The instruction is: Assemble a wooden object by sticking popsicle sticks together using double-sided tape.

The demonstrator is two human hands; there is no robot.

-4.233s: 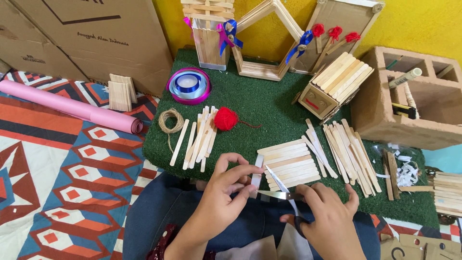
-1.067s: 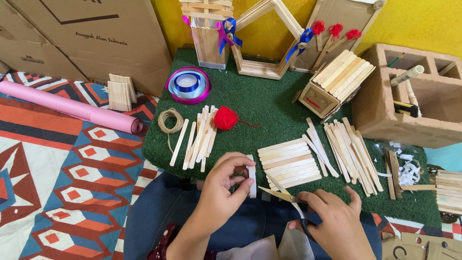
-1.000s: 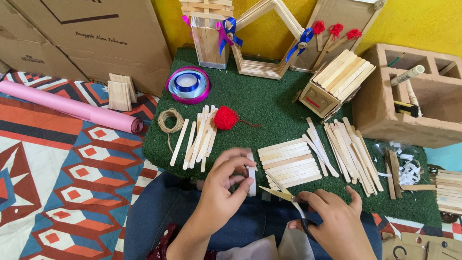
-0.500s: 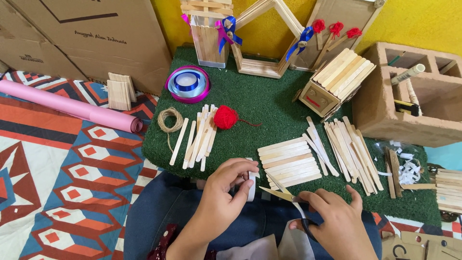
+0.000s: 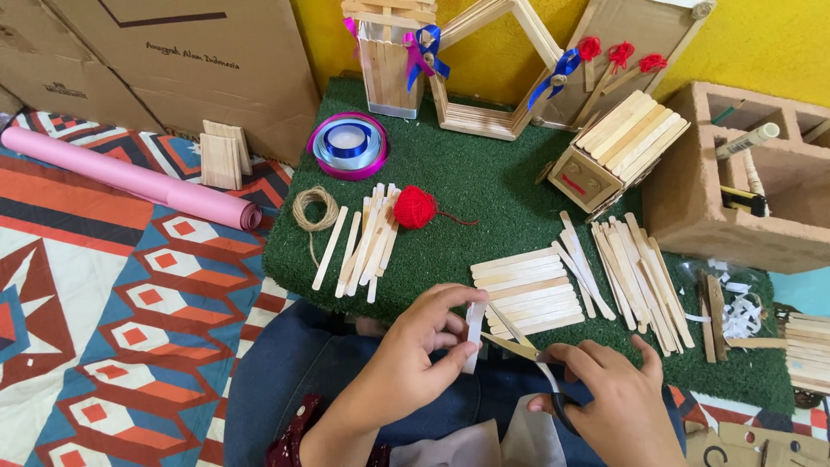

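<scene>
1. A pink paper roll (image 5: 130, 177) is seen lying on the patterned mat (image 5: 104, 329) at far left, with a small stack of wooden pieces (image 5: 223, 156) just beside it.
2. A coil of twine (image 5: 316, 208) is noted at the left edge of the green turf worktop (image 5: 493, 186); a ribbon spool (image 5: 348, 144) sits behind it.
3. A loose bundle of craft sticks (image 5: 367, 242) is laid next to the twine, with a red yarn ball (image 5: 416, 207) touching its right side.
4. The left hand (image 5: 415, 355) is held at the near edge of the worktop. Its fingers (image 5: 454, 298) are closed on a short white stick (image 5: 474, 333), which is held roughly upright.
5. A flat panel of joined sticks (image 5: 527, 292) lies just behind the held stick.
6. The right hand (image 5: 614, 406) is wrapped around scissors (image 5: 527, 355); the blades are parted and reach toward the white stick. The fingers are curled shut on the handles.
7. More loose sticks (image 5: 631, 272) are fanned out right of the panel.
8. A small stick-built box (image 5: 614, 151) is set behind them, and a brown cubby block (image 5: 743, 186) stands at far right.
</scene>
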